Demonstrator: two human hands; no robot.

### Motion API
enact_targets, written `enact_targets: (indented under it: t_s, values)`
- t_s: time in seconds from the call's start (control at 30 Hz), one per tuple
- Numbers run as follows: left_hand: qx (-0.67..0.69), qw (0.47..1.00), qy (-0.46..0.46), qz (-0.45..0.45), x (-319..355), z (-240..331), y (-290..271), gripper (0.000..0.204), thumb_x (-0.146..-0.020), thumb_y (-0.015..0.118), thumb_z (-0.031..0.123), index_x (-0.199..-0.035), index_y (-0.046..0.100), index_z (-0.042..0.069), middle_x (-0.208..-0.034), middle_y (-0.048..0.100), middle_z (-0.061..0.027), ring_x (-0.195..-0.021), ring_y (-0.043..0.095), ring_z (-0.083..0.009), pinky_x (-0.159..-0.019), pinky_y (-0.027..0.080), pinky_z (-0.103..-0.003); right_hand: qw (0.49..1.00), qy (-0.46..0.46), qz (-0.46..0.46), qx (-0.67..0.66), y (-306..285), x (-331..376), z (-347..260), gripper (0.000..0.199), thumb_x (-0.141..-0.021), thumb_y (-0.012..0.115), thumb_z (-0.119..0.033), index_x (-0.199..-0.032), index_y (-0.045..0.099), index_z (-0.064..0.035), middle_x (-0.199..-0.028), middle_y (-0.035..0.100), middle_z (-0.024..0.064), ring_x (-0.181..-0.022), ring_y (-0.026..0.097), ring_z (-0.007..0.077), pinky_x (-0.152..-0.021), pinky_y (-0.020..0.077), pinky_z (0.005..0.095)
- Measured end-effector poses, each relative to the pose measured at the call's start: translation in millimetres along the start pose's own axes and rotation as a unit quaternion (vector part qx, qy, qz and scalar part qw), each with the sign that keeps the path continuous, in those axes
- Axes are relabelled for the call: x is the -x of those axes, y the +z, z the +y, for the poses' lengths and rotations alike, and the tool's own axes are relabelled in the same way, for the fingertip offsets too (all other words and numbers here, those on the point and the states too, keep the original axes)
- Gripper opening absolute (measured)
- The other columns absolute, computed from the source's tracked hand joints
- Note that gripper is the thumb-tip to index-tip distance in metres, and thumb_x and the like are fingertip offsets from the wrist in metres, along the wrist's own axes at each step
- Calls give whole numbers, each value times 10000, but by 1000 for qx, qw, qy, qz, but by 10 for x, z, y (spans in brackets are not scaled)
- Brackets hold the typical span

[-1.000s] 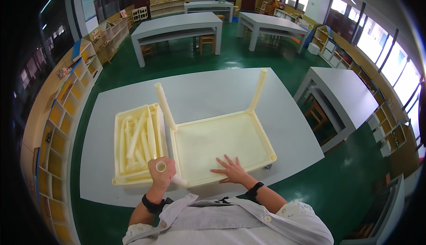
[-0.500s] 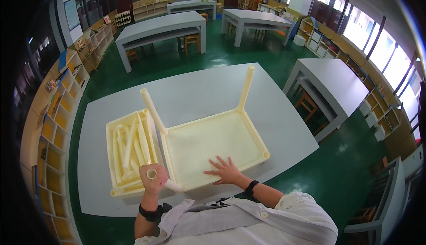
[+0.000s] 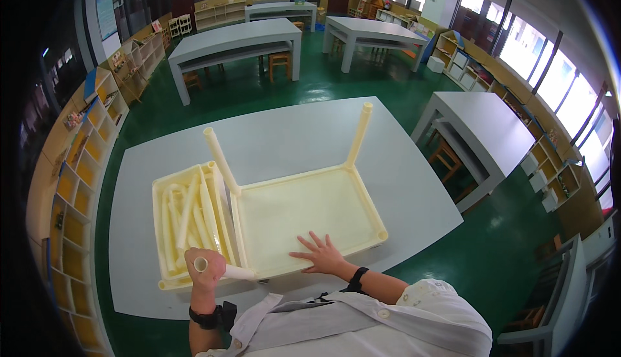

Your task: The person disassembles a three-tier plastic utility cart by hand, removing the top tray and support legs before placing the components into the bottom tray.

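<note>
A cream plastic tray-like panel point(image 3: 304, 211) with a raised rim lies on the grey table. Two cream tubes stand up from its far corners, the left tube point(image 3: 220, 156) and the right tube point(image 3: 359, 134). At its near left corner my left hand point(image 3: 206, 268) is closed round another tube point(image 3: 238, 273), whose hollow end shows beside the thumb. My right hand point(image 3: 321, 255) lies flat on the panel's near part, fingers spread. Left of the panel, a second cream tray point(image 3: 159, 240) holds several loose tubes point(image 3: 187, 218).
The grey table point(image 3: 414, 182) carries both trays. Another grey table point(image 3: 479, 124) with wooden chairs stands at the right, and further tables point(image 3: 239, 37) stand beyond on the green floor point(image 3: 323, 88). Shelves point(image 3: 81, 208) line the left wall.
My left hand has moved left and slightly down, tilting the tube's gripped end outward to the left. My right hand stays spread on the panel. The view has shifted slightly.
</note>
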State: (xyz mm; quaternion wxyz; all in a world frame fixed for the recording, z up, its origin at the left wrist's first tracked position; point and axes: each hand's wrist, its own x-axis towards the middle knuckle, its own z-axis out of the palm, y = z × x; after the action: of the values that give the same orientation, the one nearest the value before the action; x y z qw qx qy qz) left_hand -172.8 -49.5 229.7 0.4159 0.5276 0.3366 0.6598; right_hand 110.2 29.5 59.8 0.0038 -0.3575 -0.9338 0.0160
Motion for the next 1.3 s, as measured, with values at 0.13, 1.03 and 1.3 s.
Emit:
enact_targets:
  t_s: [0.13,1.03,1.3]
  values:
    - [-147,921,79,351,-84,1,204,279,-813,458,29,-551,387,91,-476,358,3,-415,327,-75,-451,297,-199,999,15,-28,5,-39,14,-11,724,-717,527,-632,-1345,212,-455,-1459,157,43,-1312,176,367,-928,270,643]
    - [-669,697,-233,-112,322,-978,-1010,675,-849,488,436,-1348,268,38,-1412,254,-125,-1293,262,-288,-1021,244,-508,962,215,-3,-170,-128,118,868,371,-853,508,-356,-1146,556,-133,-1305,449,59,-1251,347,268,-1013,245,512]
    - [-706,630,-306,-107,58,-1085,-714,772,-825,516,457,-1367,198,8,-1435,187,-150,-1336,151,-294,-1016,155,-605,947,307,78,-55,390,-147,247,595,-841,508,-299,-1360,260,-152,-1329,397,72,-1295,266,270,-1019,254,487]
